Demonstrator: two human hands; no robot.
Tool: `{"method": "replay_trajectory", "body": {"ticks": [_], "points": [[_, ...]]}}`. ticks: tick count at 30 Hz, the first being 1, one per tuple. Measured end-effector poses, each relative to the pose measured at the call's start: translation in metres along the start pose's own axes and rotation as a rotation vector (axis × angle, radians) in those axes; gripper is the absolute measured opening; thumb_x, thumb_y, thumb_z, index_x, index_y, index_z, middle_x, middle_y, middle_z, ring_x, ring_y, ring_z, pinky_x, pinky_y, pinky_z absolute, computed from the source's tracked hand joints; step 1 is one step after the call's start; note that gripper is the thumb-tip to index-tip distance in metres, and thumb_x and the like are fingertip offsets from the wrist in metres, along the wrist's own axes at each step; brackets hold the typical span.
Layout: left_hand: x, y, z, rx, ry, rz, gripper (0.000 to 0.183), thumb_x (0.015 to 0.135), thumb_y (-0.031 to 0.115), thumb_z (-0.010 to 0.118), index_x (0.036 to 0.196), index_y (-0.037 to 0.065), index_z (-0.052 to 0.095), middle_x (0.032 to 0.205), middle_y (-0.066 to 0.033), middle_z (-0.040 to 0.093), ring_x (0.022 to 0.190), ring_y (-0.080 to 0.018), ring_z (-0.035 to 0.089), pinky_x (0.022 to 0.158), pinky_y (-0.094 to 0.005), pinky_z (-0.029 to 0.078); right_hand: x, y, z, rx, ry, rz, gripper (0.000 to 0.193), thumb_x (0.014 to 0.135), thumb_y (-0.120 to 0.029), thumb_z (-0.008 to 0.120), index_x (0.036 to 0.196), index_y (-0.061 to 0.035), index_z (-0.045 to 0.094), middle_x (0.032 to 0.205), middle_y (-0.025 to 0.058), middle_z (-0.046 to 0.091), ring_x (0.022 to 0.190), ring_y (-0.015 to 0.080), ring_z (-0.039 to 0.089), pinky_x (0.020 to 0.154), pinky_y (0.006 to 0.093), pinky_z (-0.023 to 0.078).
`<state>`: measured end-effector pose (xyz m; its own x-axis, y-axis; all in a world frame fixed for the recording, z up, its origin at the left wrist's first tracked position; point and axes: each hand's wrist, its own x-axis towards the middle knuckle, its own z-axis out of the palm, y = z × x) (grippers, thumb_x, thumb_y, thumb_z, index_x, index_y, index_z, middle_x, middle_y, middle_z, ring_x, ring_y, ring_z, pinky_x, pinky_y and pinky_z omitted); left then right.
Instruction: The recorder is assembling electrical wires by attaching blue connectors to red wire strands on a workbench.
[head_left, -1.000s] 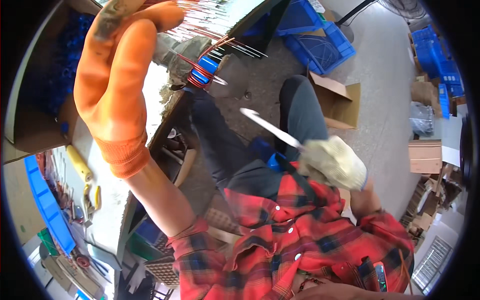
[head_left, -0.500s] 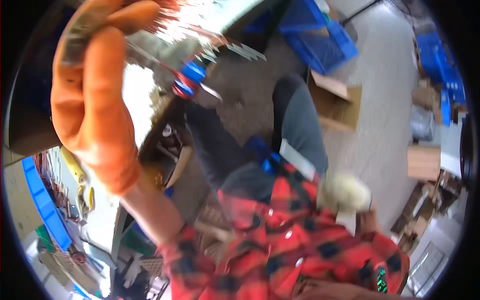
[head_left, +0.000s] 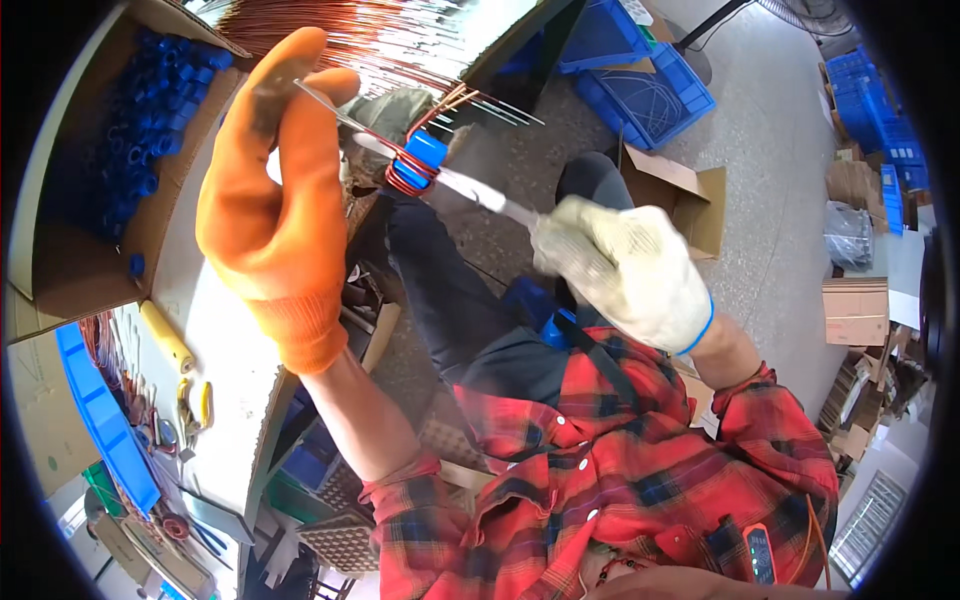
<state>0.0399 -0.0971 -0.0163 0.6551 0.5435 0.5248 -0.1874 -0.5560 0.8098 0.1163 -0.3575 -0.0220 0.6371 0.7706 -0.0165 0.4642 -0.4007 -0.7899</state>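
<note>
My left hand, in an orange glove, is raised at the left with fingers and thumb curled close. The silvery end of a copper wire crosses in front of its thumb; the glove hides whether anything is gripped. That wire runs to a small blue core wound with copper wire. Grey cloth-like material lies behind the core. A narrow pale rod sticks out from the core towards my right hand, which wears a white knit glove. Its blurred fingers close on the rod's outer end.
Many copper wires lie on the bench's far end. A cardboard box of blue rings stands left. Yellow-handled pliers lie near a blue tray. Blue crates and an open carton stand on the floor.
My right hand has come up from beside my body to the rod at the core. My left hand appears lower and further right. The view has shifted and become sharper.
</note>
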Motion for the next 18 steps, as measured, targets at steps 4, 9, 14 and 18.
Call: {"method": "replay_trajectory", "body": {"ticks": [4, 9, 14, 18], "points": [[0.002, -0.004, 0.002, 0.05, -0.058, -0.02, 0.037, 0.114, 0.011, 0.067, 0.149, 0.0, 0.07, 0.121, -0.0076, 0.082, 0.113, -0.0098, 0.068, 0.104, -0.0249, 0.05, 0.005, 0.019, -0.012, 0.65, -0.343, 0.315, 0.038, 0.117, -0.039, 0.064, 0.112, -0.0026, 0.073, 0.084, -0.0004, 0.068, 0.062, 0.0064, 0.056, 0.056, 0.0252, 0.045], [-0.013, -0.007, 0.035, 0.156, 0.238, 0.608, 0.035, 0.112, 0.029, 0.065, 0.13, 0.001, 0.077, 0.112, -0.0105, 0.08, 0.102, -0.0212, 0.073, 0.096, -0.037, 0.059, 0.0, 0.057, 0.008, 1.117, -0.459, 0.217, 0.036, 0.115, -0.038, 0.067, 0.122, -0.0023, 0.071, 0.091, -0.0012, 0.07, 0.065, 0.0064, 0.057, 0.056, 0.0248, 0.046], [-0.089, 0.049, 0.079, 0.083, -0.291, 0.657, 0.039, 0.09, 0.036, 0.075, 0.101, -0.002, 0.077, 0.088, -0.0136, 0.071, 0.083, -0.026, 0.071, 0.081, -0.0421, 0.059, -0.017, 0.04, -0.005, 1.058, -0.649, 0.514, 0.034, 0.115, -0.036, 0.067, 0.118, -0.0026, 0.072, 0.089, -0.0002, 0.07, 0.064, 0.0091, 0.059, 0.057, 0.026, 0.047], [-0.075, 0.045, 0.11, 0.132, -0.244, 0.618, 0.037, 0.086, 0.034, 0.076, 0.099, 0.0, 0.076, 0.082, -0.0096, 0.066, 0.075, -0.0238, 0.064, 0.077, -0.0403, 0.056, -0.013, 0.036, 0.004, 0.993, -0.587, 0.427, 0.032, 0.114, -0.034, 0.066, 0.116, -0.0028, 0.073, 0.087, 0.0006, 0.07, 0.064, 0.0113, 0.06, 0.057, 0.027, 0.048]]}}
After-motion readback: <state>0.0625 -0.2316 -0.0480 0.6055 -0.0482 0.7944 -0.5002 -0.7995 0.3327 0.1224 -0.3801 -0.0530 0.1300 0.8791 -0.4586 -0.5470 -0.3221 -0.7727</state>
